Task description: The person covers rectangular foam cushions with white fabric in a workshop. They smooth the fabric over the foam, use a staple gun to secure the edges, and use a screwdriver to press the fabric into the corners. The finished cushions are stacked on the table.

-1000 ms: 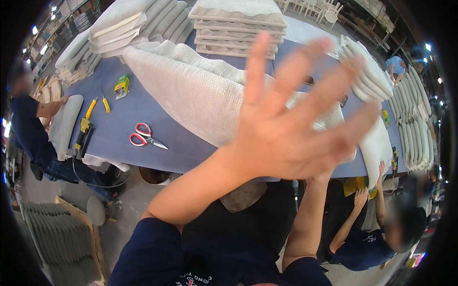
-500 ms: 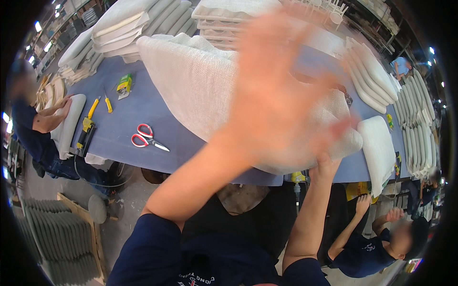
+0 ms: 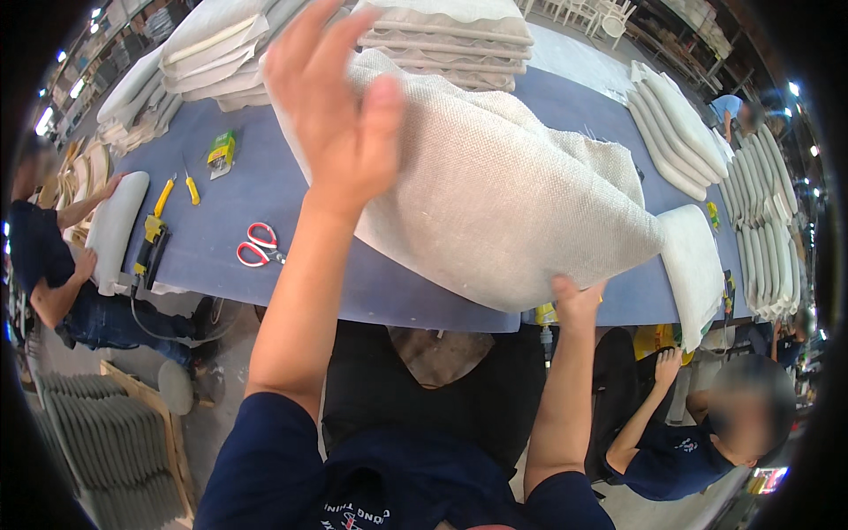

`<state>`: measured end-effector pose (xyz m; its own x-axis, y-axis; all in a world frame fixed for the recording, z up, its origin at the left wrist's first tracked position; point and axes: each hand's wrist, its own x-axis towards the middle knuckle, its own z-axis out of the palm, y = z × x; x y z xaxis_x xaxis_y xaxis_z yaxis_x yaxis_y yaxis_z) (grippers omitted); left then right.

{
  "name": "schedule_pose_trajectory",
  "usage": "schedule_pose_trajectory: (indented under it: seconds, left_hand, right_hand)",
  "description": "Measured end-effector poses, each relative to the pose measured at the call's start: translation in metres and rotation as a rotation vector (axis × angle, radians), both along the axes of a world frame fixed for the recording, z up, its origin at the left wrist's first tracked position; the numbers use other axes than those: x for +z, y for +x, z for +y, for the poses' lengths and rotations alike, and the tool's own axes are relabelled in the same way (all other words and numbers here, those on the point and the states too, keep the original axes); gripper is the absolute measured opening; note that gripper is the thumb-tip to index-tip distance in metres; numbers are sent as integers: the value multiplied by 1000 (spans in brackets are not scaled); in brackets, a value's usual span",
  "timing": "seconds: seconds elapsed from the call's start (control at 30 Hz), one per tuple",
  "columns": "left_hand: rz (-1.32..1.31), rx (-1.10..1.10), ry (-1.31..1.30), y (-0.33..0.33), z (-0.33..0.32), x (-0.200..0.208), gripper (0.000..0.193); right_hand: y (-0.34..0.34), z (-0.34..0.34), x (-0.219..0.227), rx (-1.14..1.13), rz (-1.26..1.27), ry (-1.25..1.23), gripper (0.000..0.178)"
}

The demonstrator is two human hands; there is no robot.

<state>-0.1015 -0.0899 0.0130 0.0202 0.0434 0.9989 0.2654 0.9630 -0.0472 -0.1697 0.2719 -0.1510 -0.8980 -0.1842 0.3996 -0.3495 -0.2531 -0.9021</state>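
A large pale woven-fabric-covered pad lies at a slant before me, with loose, wavy fabric along its far edge. My left hand is raised over the pad's left end, fingers and thumb spread, slightly blurred; whether it touches the fabric I cannot tell. At the pad's near right edge, my right hand grips it, thumb on top and other fingers partly hidden. Red-and-white-handled scissors lie to the left of the pad. Just left of my right hand, a yellow tool shows partly at the table edge.
The blue-grey table carries a yellow-black staple gun, a yellow-handled pick and a green-yellow box. Fabric stacks stand behind; covered pads are piled right. Co-workers sit at left and right.
My left hand has swept left and away from me, from over the pad's middle to its left end. My right hand stays at the near right edge; the fabric's far side shows more now.
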Motion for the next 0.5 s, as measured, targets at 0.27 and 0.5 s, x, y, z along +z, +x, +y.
schedule_pose_trajectory:
  seconds: [0.27,0.5]
  left_hand:
    - [-631,-476,1333,59,-121,-182,91]
    - [-906,-488,1581,120,-114,-101,86]
  right_hand:
    - [28,-9,-76,92,-189,190,89]
    - [16,-1,8,4,-343,199,94]
